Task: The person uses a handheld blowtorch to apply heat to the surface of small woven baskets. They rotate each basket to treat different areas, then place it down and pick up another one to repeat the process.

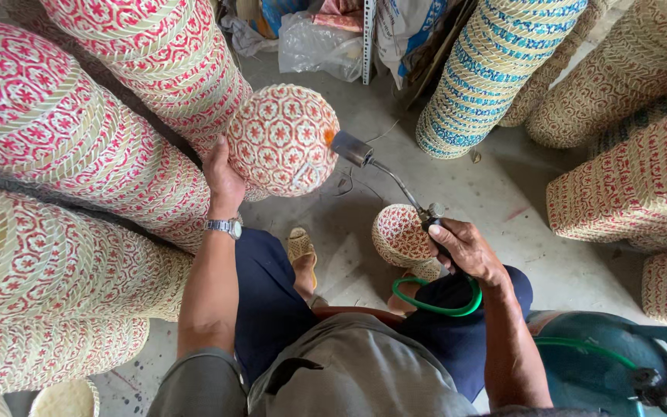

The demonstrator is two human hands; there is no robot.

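My left hand (221, 179) holds up a round woven basket (283, 139) with a red and cream pattern, its bottom turned toward me. My right hand (463, 249) grips the handle of a gas torch (384, 171). The torch's metal nozzle sits right at the basket's right edge, where a small orange flame shows. A green hose (435, 307) loops from the torch across my lap. A second small woven basket (401, 234) lies on the floor by my right knee. I wear a metal wristwatch (224, 226) on the left wrist.
Tall stacks of red-patterned woven baskets (55, 154) lie at the left and right (634, 193). A blue-patterned stack (492, 69) leans at the back. A blue gas cylinder (619, 371) stands at the lower right. Plastic bags (318, 42) sit at the far wall on the concrete floor.
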